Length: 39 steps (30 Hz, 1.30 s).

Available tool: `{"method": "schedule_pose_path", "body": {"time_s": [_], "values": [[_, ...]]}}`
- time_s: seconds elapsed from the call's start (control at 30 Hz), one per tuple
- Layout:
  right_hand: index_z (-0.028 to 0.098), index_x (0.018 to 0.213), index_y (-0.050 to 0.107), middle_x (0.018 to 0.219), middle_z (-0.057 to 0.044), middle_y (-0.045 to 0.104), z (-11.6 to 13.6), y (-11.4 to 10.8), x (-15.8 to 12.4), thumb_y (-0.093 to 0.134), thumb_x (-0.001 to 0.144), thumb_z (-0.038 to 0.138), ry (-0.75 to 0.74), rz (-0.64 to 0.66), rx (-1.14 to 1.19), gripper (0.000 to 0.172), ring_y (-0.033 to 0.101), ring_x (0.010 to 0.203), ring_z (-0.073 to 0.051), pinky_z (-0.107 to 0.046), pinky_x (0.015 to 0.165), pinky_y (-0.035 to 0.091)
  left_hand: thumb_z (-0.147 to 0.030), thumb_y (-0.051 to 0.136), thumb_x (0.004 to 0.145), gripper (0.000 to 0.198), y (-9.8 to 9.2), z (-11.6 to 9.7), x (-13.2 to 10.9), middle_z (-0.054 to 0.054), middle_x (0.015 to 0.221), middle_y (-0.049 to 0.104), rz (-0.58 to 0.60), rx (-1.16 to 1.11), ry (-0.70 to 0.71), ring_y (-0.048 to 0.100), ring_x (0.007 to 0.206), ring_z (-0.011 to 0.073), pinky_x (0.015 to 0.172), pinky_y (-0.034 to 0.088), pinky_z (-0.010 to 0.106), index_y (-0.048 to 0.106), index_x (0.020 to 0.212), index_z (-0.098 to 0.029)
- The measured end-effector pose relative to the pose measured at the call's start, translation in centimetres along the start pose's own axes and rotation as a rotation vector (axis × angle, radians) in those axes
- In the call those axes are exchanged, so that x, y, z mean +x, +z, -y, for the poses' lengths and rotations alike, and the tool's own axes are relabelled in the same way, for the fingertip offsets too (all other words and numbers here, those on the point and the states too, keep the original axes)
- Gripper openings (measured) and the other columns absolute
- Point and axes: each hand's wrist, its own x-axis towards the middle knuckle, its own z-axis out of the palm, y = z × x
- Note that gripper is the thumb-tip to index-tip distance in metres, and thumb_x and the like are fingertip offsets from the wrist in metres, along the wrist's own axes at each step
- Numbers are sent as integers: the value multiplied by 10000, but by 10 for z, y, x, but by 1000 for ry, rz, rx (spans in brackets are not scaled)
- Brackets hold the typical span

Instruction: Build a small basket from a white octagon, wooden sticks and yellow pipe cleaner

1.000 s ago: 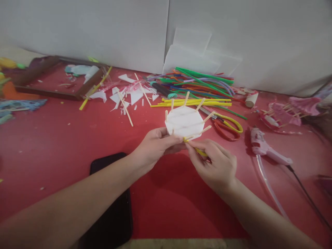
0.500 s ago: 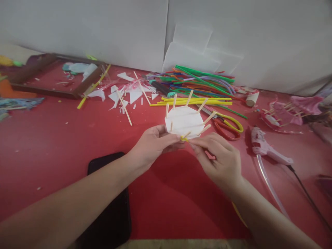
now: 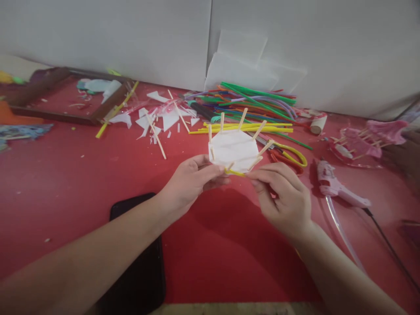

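L fingers (image 3: 210,173): L hand (image 3: 187,183) grips white disc (image 3: 232,148) at its near-L edge, thumb on top
R fingers (image 3: 264,176): R hand (image 3: 288,194) pinches yellow pipe cleaner (image 3: 236,173) along disc's near rim
Disc: held up btwn both hands, above table, thin wooden sticks (image 3: 243,119) standing round edge
Phone: black phone (image 3: 138,262) flat under L forearm
Scissors: red/yellow scissors (image 3: 295,155) behind R hand
Glue gun: pink glue gun (image 3: 337,186) lying to R, dark cord (image 3: 387,240)
Table: red table (image 3: 229,262), white scraps (image 3: 170,119) + multicol pipe cleaners (image 3: 259,105) toward back, brown frame (image 3: 52,114) far L
Room: grey wall (image 3: 98,39) behind, w/ white sheets (image 3: 243,68) leaning on it
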Motion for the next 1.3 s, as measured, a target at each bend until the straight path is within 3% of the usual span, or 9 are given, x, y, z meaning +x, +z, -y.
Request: {"method": "schedule_pose_path", "body": {"time_s": [0.2, 0.33, 0.5, 0.87, 1.07, 1.3], "values": [[222, 1038, 645, 849, -9, 678, -4, 2, -8, 653, 885, 166, 309, -6, 230, 163, 663, 715, -132, -237, 608, 541, -186, 800, 704, 165, 1, 0, 1, -29, 698, 735, -5, 7, 74, 708, 609, 96, 651, 577, 192, 639, 728, -157], [226, 1042, 702, 801, -13, 682, -6, 0, -4, 639, 904, 181, 259, 38, 163, 159, 633, 666, -130, -249, 565, 500, -192, 816, 692, 160, -1, 1, 1, -38, 672, 714, 0, 49, 133, 701, 598, 101, 648, 580, 206, 679, 767, -159], [238, 986, 741, 885, -41, 729, -7, -2, 1, 645, 893, 150, 191, 18, 110, 160, 691, 839, -172, -273, 636, 532, -180, 797, 720, 105, -3, 1, -1, -43, 651, 694, 28, 90, 171, 689, 601, 91, 669, 583, 208, 706, 771, -163], [253, 970, 723, 907, -10, 724, -7, 6, -7, 684, 859, 145, 382, -26, 383, 160, 683, 785, -139, -252, 658, 549, -184, 812, 723, 84, -4, 5, 2, -45, 692, 702, 6, 46, 180, 685, 625, 79, 662, 576, 186, 743, 772, -189], [233, 929, 707, 797, 8, 678, -5, 7, -11, 695, 854, 160, 395, -34, 312, 106, 616, 667, -112, -235, 574, 487, -193, 839, 696, 135, -2, 3, 0, -49, 682, 686, -10, 11, 151, 689, 641, 85, 679, 583, 191, 719, 754, -171], [189, 850, 703, 673, 23, 621, 3, 6, -2, 680, 836, 108, 215, -7, 169, 85, 522, 545, -83, -219, 498, 426, -222, 818, 733, 148, -2, 0, -2, -20, 763, 753, 22, -29, 66, 748, 734, 128, 739, 588, 216, 681, 754, -169]]}}
